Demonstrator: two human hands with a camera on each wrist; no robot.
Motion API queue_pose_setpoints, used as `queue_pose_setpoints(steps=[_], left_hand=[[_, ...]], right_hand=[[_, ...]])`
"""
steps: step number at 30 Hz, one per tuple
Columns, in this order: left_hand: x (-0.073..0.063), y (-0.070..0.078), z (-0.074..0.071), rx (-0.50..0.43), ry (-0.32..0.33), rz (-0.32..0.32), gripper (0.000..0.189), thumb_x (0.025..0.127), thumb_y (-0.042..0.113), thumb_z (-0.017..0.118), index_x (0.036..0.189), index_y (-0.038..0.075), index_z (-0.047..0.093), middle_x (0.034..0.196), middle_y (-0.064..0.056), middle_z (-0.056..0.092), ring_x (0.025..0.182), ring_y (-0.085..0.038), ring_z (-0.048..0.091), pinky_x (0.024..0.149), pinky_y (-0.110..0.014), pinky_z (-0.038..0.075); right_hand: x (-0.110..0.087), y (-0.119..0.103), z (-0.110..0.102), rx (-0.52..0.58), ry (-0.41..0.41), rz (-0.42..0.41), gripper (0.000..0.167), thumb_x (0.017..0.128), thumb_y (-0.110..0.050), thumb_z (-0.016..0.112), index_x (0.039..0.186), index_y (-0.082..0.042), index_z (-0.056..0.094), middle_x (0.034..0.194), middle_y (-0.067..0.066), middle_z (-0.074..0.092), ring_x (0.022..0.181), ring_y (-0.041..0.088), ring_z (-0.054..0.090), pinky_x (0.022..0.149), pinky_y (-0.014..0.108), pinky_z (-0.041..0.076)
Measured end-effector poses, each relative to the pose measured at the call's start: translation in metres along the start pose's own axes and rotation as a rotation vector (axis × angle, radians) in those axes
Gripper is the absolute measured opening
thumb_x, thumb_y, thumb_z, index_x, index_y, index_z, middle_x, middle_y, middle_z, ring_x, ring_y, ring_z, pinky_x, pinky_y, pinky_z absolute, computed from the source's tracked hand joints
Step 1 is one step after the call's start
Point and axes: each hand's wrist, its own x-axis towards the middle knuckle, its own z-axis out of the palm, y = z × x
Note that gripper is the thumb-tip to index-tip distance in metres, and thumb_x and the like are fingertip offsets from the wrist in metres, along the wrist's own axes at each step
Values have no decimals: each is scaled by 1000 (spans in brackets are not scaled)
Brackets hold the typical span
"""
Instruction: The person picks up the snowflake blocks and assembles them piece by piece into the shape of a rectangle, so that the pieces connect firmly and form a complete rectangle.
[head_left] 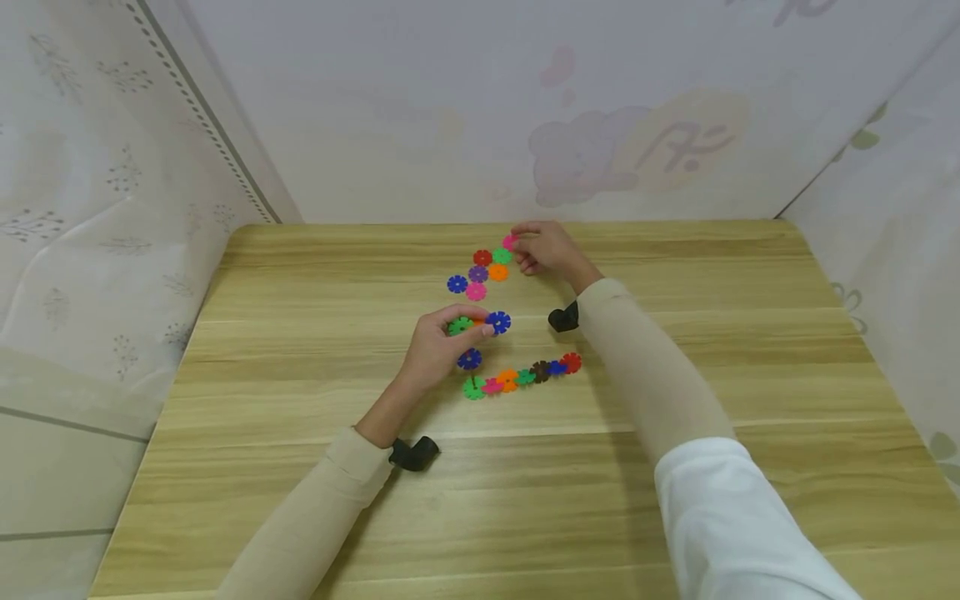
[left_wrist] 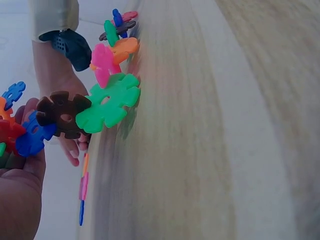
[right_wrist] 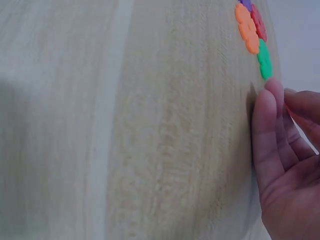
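My left hand [head_left: 435,346] holds one end of a chain of interlocked, notched plastic discs, its thumb and fingers around the pieces near a blue disc [head_left: 498,322]. The chain bends down through another blue disc [head_left: 469,359] and a brown disc [left_wrist: 64,114] to a light green disc [head_left: 474,388]. From there it runs right to a red disc [head_left: 572,362]. At the table's far side my right hand [head_left: 551,250] pinches a pink disc [head_left: 510,242], beside a loose green disc [head_left: 502,256]. In the right wrist view, the fingers [right_wrist: 265,115] mostly hide that pink piece.
Loose discs lie flat in a cluster between the hands: red [head_left: 482,257], purple [head_left: 477,273], orange [head_left: 498,272], blue [head_left: 457,284] and pink [head_left: 476,292]. The wooden table [head_left: 300,350] meets a pale patterned wall [head_left: 390,125] behind, with more patterned sheeting at both sides.
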Motion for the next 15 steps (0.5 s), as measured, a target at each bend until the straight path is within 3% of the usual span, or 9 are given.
queue_pose_setpoints(steps=[5, 11, 15], left_hand=[[0, -1, 0, -8, 3, -6, 25, 88, 27, 74, 105, 9, 72, 98, -5, 71, 69, -12, 51, 58, -20, 39], [0, -3, -1, -12, 0, -6, 25, 88, 26, 74, 106, 10, 72, 93, -10, 71, 66, -12, 51, 55, -20, 38], [0, -3, -1, -19, -5, 5, 25, 88, 25, 74, 106, 9, 72, 93, -10, 71, 67, -12, 51, 55, -20, 38]], right_hand=[[4, 1, 5, -48, 19, -12, 45, 98, -15, 58, 142, -13, 50, 70, 8, 57, 51, 14, 55, 53, 25, 54], [7, 1, 13, -275, 84, -63, 45, 99, -18, 56, 142, -10, 49, 65, 5, 59, 48, 12, 56, 53, 24, 54], [7, 0, 15, -332, 120, -84, 41, 99, -16, 57, 138, -6, 52, 62, 6, 59, 46, 13, 56, 53, 26, 54]])
